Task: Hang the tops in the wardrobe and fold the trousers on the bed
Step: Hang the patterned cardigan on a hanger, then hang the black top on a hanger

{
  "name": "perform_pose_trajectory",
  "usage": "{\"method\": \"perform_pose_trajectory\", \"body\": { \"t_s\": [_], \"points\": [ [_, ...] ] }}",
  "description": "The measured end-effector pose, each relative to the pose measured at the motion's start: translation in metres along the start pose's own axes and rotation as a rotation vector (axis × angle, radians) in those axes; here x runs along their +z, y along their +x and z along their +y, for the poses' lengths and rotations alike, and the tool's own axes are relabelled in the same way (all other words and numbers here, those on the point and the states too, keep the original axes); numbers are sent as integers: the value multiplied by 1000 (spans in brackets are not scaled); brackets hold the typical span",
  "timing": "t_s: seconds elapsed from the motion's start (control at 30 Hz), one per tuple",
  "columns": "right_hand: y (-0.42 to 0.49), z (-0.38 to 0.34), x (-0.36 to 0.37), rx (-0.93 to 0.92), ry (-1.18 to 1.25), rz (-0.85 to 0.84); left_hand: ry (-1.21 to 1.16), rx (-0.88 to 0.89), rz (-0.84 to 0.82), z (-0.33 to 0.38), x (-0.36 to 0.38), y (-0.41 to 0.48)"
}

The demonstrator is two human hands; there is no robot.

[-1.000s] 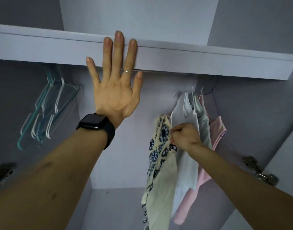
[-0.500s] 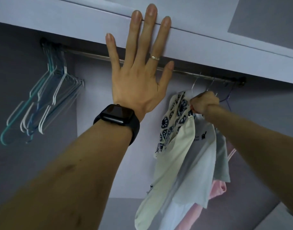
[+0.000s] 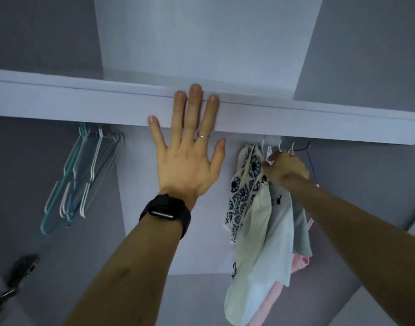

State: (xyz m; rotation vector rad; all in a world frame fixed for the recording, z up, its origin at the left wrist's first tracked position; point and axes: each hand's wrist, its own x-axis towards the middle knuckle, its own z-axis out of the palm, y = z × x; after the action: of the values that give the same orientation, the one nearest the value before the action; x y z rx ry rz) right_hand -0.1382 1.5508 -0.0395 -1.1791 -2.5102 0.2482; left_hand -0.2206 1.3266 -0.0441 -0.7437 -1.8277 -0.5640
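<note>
Overhead, right grip [image 3: 285, 170] clenched on patterned top [image 3: 245, 184], cloth dangling below-left; left grip [image 3: 187, 161] splayed flat against shelf [image 3: 84, 102].

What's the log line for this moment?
phase: hanging tops | left hand: flat on shelf edge | right hand: grips patterned top beside hung tops | empty hangers: far left

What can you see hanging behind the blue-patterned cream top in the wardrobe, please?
Behind the patterned top hang a white top, a grey top and a pink top. The right hand covers their necklines, and the shelf edge hides the rail.
</note>
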Motion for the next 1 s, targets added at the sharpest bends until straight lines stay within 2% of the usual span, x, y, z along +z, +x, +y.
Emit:
{"method": "perform_pose_trajectory", "body": {
  "t_s": [0.13,0.3,0.4,0.53,0.63,0.8,0.9,1.0],
  "points": [
    [-45,2,-29,-137,85,-55,41,3,-144,-3,-11,6],
    [-128,32,-64,-229,445,-67,64,-32,-423,10,-58,20],
    [-178,54,-73,-274,631,-8,-61,-78,-479,20,-89,19],
    [-243,90,-66,-316,675,59,-196,-48,-540,49,-122,-27],
    [-293,115,-47,-262,634,8,-299,-100,-659,79,-135,-85],
    [-349,160,-8,-22,642,-155,-483,-85,-831,125,-136,-183],
    [-372,192,9,93,460,-235,-550,-78,-1028,142,-130,-235],
    [-397,216,19,154,345,-183,-633,20,-1221,153,-117,-265]
  ]
}}
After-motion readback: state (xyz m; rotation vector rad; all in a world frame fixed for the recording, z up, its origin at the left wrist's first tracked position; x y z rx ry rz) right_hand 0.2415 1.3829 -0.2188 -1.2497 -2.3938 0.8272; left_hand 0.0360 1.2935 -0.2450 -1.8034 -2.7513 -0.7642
